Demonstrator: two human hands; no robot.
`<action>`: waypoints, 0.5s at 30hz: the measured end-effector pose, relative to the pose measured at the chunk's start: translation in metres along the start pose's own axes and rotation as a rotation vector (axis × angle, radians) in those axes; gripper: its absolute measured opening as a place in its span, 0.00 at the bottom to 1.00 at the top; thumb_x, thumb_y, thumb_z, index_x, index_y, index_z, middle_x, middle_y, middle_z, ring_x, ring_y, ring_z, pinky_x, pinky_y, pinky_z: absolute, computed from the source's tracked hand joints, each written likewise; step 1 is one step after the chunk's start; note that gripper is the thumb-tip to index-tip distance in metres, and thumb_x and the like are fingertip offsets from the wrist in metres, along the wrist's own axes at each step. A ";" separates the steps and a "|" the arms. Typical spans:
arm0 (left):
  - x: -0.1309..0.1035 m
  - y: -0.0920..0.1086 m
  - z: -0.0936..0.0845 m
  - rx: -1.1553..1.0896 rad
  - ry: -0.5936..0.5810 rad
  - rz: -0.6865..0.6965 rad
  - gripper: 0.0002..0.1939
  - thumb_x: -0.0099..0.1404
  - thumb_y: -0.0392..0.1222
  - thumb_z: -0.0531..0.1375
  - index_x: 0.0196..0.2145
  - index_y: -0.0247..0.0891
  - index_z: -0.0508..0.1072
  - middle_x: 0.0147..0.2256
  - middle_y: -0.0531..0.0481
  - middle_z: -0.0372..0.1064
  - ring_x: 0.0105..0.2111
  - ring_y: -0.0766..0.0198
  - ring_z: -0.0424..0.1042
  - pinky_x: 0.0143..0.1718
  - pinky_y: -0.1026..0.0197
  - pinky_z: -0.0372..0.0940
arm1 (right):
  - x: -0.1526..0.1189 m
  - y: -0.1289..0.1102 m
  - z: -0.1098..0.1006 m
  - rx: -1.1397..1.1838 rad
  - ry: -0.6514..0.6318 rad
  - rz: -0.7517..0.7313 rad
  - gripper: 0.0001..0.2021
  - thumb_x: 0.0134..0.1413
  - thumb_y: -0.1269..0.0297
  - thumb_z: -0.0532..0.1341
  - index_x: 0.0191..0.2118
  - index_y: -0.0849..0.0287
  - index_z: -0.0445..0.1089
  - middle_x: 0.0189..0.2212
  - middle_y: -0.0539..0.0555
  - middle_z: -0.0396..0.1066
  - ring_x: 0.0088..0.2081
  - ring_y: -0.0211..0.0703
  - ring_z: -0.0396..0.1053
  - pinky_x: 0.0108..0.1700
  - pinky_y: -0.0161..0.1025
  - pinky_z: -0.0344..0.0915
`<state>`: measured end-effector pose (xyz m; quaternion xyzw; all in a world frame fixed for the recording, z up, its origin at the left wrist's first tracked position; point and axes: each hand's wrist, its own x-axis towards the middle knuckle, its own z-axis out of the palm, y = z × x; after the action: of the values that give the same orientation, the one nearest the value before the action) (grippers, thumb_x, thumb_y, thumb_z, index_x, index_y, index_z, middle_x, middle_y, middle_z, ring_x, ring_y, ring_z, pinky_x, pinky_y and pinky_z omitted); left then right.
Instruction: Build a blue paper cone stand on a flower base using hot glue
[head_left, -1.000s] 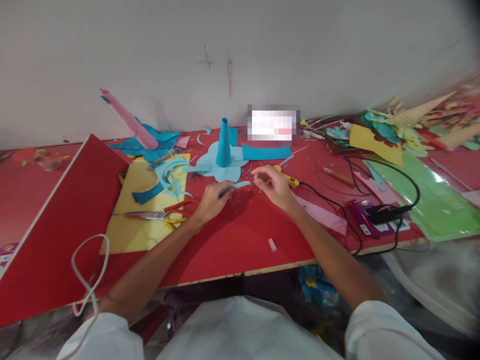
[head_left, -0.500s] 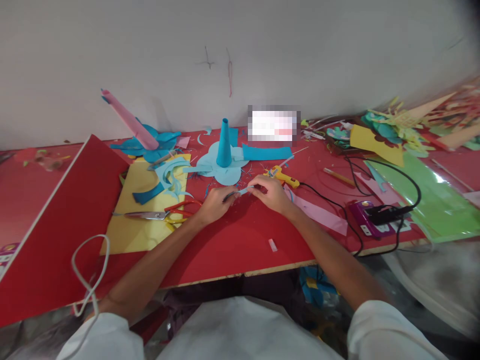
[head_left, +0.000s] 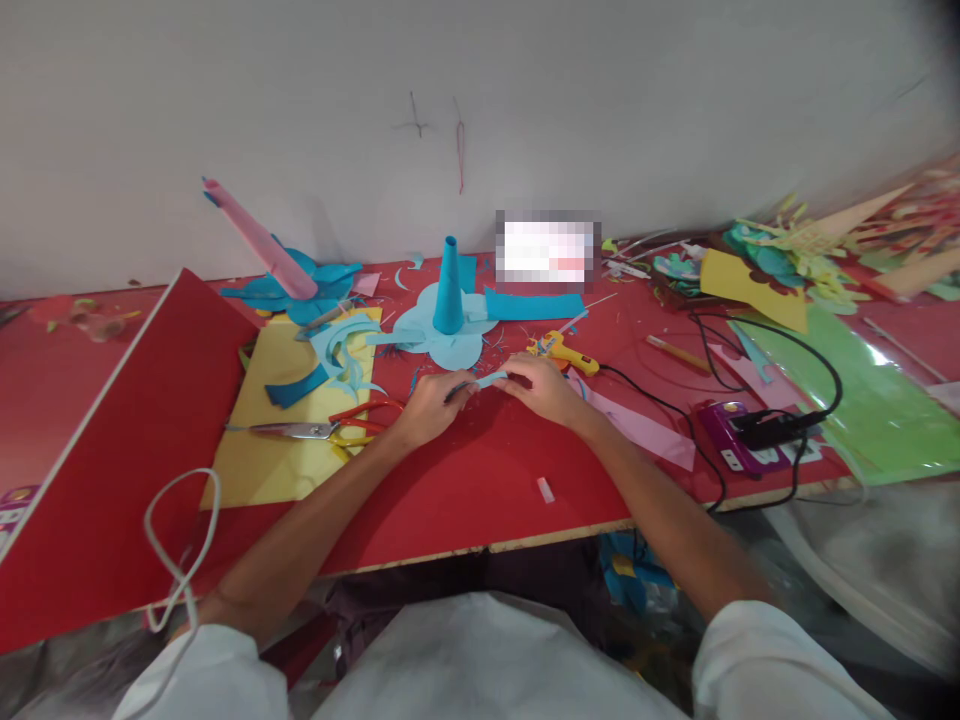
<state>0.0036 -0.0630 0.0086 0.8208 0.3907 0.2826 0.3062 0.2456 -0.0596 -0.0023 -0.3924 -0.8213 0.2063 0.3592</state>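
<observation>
Between my two hands a small light-blue paper strip [head_left: 491, 380] is stretched above the red table. My left hand [head_left: 442, 405] pinches its left end, where a dark thin piece also shows at the fingertips; its kind is unclear. My right hand [head_left: 544, 388] pinches the right end between thumb and fingers. Just beyond them a blue paper cone [head_left: 448, 290] stands upright on a light-blue flower-shaped paper piece [head_left: 457, 350]. A yellow glue gun [head_left: 574, 355] lies just past my right hand. Scissors [head_left: 300, 431] with red and yellow handles lie left of my left hand.
Yellow paper [head_left: 262, 470] with light-blue offcuts lies at left, near a leaning red board [head_left: 127, 450]. A pink paper strip [head_left: 645, 430], a pencil [head_left: 679, 354], a purple power box [head_left: 735, 440] with black cables and a green sheet [head_left: 847, 390] are at right.
The light-blue strip between my fingers has turned slightly and shows more of its flat side. Both hands stay almost in the same place.
</observation>
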 end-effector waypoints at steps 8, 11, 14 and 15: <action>0.001 0.001 -0.001 0.005 0.011 0.008 0.13 0.74 0.43 0.54 0.38 0.37 0.76 0.28 0.52 0.73 0.29 0.66 0.70 0.35 0.64 0.61 | 0.000 -0.008 -0.002 0.030 -0.002 -0.008 0.19 0.72 0.52 0.58 0.30 0.56 0.69 0.26 0.51 0.68 0.30 0.42 0.65 0.36 0.40 0.58; 0.001 0.003 -0.001 0.000 0.013 0.011 0.13 0.75 0.43 0.54 0.39 0.37 0.77 0.28 0.52 0.73 0.28 0.66 0.69 0.35 0.64 0.61 | -0.001 -0.009 -0.003 0.108 0.023 0.012 0.14 0.71 0.54 0.59 0.37 0.56 0.75 0.32 0.53 0.76 0.35 0.44 0.72 0.39 0.40 0.64; 0.000 0.005 -0.001 -0.013 0.031 0.021 0.16 0.76 0.47 0.54 0.39 0.37 0.78 0.29 0.51 0.74 0.28 0.65 0.70 0.35 0.62 0.63 | -0.003 -0.011 -0.005 0.180 0.052 0.039 0.12 0.71 0.55 0.59 0.42 0.54 0.77 0.38 0.54 0.80 0.39 0.45 0.76 0.44 0.40 0.68; 0.000 0.005 -0.002 -0.028 0.046 0.016 0.17 0.76 0.48 0.53 0.40 0.37 0.78 0.29 0.51 0.75 0.28 0.64 0.70 0.35 0.61 0.64 | -0.003 -0.012 -0.006 0.191 0.065 0.048 0.12 0.70 0.55 0.60 0.42 0.54 0.78 0.38 0.54 0.81 0.40 0.45 0.77 0.44 0.40 0.69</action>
<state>0.0046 -0.0648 0.0130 0.8130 0.3870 0.3091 0.3062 0.2450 -0.0690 0.0078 -0.3823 -0.7762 0.2795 0.4162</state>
